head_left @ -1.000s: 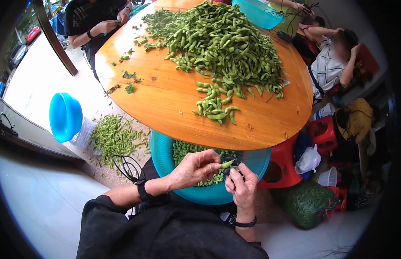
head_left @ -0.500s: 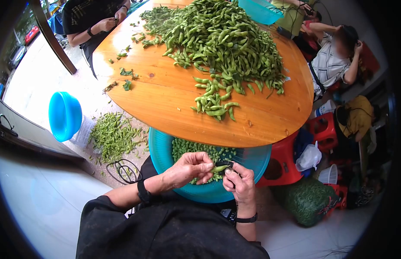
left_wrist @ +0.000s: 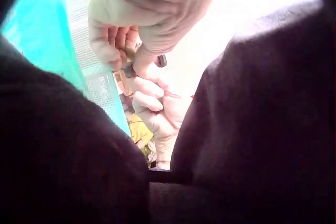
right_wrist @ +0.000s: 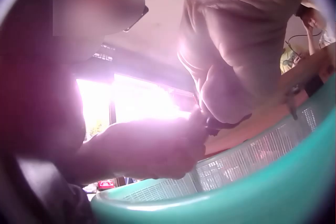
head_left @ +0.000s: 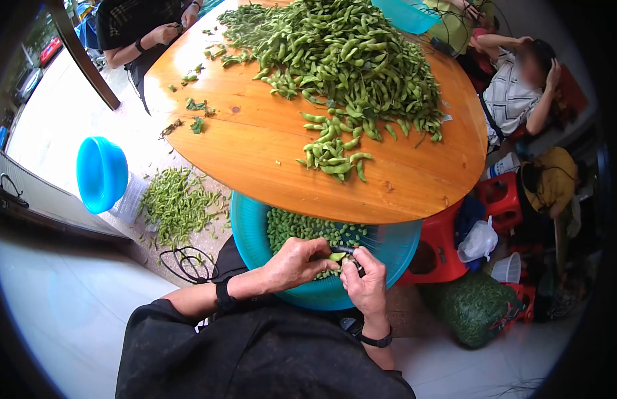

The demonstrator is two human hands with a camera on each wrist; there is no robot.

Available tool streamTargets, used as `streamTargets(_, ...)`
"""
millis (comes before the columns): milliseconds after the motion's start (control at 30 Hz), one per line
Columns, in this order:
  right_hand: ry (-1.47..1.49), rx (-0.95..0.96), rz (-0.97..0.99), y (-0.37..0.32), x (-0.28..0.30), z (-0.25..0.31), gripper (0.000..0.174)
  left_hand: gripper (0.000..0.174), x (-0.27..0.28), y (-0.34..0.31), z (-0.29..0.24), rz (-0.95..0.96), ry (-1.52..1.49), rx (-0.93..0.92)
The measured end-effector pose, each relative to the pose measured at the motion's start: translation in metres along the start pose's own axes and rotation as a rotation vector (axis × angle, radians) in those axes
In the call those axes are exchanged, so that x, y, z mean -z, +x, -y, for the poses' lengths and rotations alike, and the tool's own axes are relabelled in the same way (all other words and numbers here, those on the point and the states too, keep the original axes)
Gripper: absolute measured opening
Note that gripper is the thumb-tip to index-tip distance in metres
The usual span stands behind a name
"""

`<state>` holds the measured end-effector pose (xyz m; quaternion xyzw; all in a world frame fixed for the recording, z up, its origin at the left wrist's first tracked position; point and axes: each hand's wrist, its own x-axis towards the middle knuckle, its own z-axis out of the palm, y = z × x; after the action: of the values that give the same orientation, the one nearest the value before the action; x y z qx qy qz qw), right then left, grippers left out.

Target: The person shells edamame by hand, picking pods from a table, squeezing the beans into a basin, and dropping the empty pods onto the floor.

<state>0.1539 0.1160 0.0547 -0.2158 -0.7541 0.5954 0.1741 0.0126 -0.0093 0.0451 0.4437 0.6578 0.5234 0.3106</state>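
In the head view my left hand (head_left: 292, 263) pinches a green soybean pod (head_left: 337, 257) between thumb and fingers. My right hand (head_left: 366, 282) grips a small black tool (head_left: 346, 250), whose dark curved part lies against the pod; its exact kind I cannot tell. Both hands meet over a turquoise basin (head_left: 245, 233) that holds loose green beans (head_left: 288, 229). The left wrist view has my left hand (left_wrist: 152, 14) above the right hand (left_wrist: 157, 108), fingertips together. In the right wrist view, my right hand (right_wrist: 241, 45) hides most of the tool.
A wooden table (head_left: 242, 146) carries a big heap of pods (head_left: 348, 60), with a smaller group (head_left: 332, 156) near its front edge. Empty-looking pods (head_left: 175, 206) litter the floor beside a blue basin (head_left: 102, 174). Red stools (head_left: 435, 249) and a green sack (head_left: 468, 309) stand right.
The black tool has come up against the pod and now overlaps it. Both hands have drawn closer together, and less of the pod shows beyond the left fingertips.
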Motion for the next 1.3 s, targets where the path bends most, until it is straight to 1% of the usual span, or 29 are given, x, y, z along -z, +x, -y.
streamTargets(67, -0.032, 0.036, -0.039, 0.001, -0.001, -0.003, 0.007, 0.025, 0.002, 0.002, 0.001, 0.008, 0.052, -0.002)
streamTargets(133, -0.029, -0.025, -0.048, 0.002, -0.001, -0.004, 0.005, 0.027, 0.004, 0.005, 0.008, 0.064, 0.044, 0.04)
streamTargets(167, -0.03, -0.025, -0.047, 0.002, -0.001, -0.006, 0.005, 0.027, 0.006, 0.007, 0.008, 0.064, 0.043, 0.04)
streamTargets(233, 0.135, -0.192, 0.001, 0.002, 0.0, -0.011, 0.006, 0.031, 0.011, 0.011, 0.008, 0.206, -0.167, 0.331)
streamTargets(267, 0.135, -0.193, 0.003, 0.002, 0.0, -0.015, 0.006, 0.033, 0.011, 0.01, 0.013, 0.224, -0.255, 0.35)
streamTargets(300, 0.2, -0.243, 0.025, 0.002, 0.001, -0.018, 0.009, 0.033, 0.01, 0.01, 0.017, 0.223, -0.256, 0.354)
streamTargets(333, 0.266, -0.292, 0.047, 0.002, 0.001, -0.02, 0.012, 0.034, 0.009, 0.01, 0.02, 0.221, -0.329, 0.38)
streamTargets(367, 0.267, -0.294, 0.05, 0.002, 0.0, -0.019, 0.012, 0.034, 0.007, 0.01, 0.022, 0.217, -0.402, 0.407)
streamTargets(400, 0.231, -0.301, 0.035, 0.003, -0.001, -0.017, 0.012, 0.034, 0.007, 0.01, 0.023, 0.216, -0.403, 0.409)
streamTargets(467, 0.195, -0.307, 0.02, 0.004, -0.005, -0.015, 0.013, 0.034, 0.006, 0.012, 0.023, 0.273, -0.512, 0.441)
streamTargets(500, -0.089, -0.111, -0.039, 0.003, -0.008, -0.015, 0.008, 0.034, 0.005, 0.012, 0.025, 0.273, -0.513, 0.441)
streamTargets(533, -0.372, 0.089, -0.098, 0.003, -0.011, -0.014, 0.004, 0.034, 0.003, 0.011, 0.028, 0.275, -0.499, 0.394)
streamTargets(567, -0.371, 0.089, -0.098, 0.003, -0.015, -0.011, 0.004, 0.033, 0.001, 0.011, 0.03, 0.277, -0.484, 0.346)
streamTargets(600, -0.437, 0.14, -0.13, 0.003, -0.019, -0.007, 0.002, 0.033, 0.0, 0.01, 0.028, 0.277, -0.484, 0.347)
streamTargets(667, -0.52, 0.225, -0.163, 0.002, -0.023, -0.004, 0.001, 0.03, -0.002, 0.009, 0.022, 0.204, -0.308, 0.327)
streamTargets(700, -0.52, 0.224, -0.161, 0.001, -0.026, -0.004, 0.001, 0.03, -0.006, 0.008, 0.024, 0.202, -0.309, 0.329)
streamTargets(767, -0.603, 0.324, -0.195, -0.001, -0.033, -0.006, 0.004, 0.023, -0.015, 0.006, 0.03, 0.108, -0.807, 0.513)
streamTargets(800, -0.651, 0.354, -0.18, -0.002, -0.035, -0.01, 0.008, 0.016, -0.007, 0.005, 0.027, 0.172, -0.645, 0.434)
streamTargets(833, -0.651, 0.354, -0.18, -0.002, -0.037, -0.009, 0.008, 0.016, -0.011, 0.006, 0.031, 0.171, -0.646, 0.434)
streamTargets(900, -0.608, 0.385, -0.229, 0.0, -0.04, -0.007, 0.003, 0.019, -0.022, 0.009, 0.044, 0.081, -1.189, 0.543)
streamTargets(967, -0.568, 0.37, -0.227, 0.004, -0.035, 0.001, 0.002, 0.02, -0.025, 0.009, 0.048, 0.077, -1.252, 0.54)
streamTargets(1033, -0.376, 0.217, -0.171, 0.006, -0.028, 0.009, 0.003, 0.021, -0.025, 0.01, 0.049, 0.076, -1.311, 0.534)
streamTargets(1100, -0.386, 0.241, -0.185, 0.008, -0.02, -0.002, 0.005, 0.017, -0.024, 0.01, 0.05, 0.13, -1.353, 0.519)
streamTargets(1167, -0.233, 0.072, -0.169, 0.006, -0.016, -0.005, 0.006, 0.016, -0.025, 0.01, 0.046, 0.124, -1.324, 0.497)
streamTargets(1200, -0.317, 0.171, -0.213, 0.008, -0.018, 0.001, 0.008, 0.015, -0.025, 0.011, 0.043, 0.121, -1.295, 0.474)
streamTargets(1233, -0.316, 0.172, -0.215, 0.008, -0.019, -0.001, 0.008, 0.015, -0.024, 0.011, 0.042, 0.122, -1.293, 0.474)
streamTargets(1300, -0.395, 0.232, -0.237, 0.007, -0.018, -0.005, 0.007, 0.008, -0.021, 0.011, 0.039, 0.143, -1.285, 0.481)
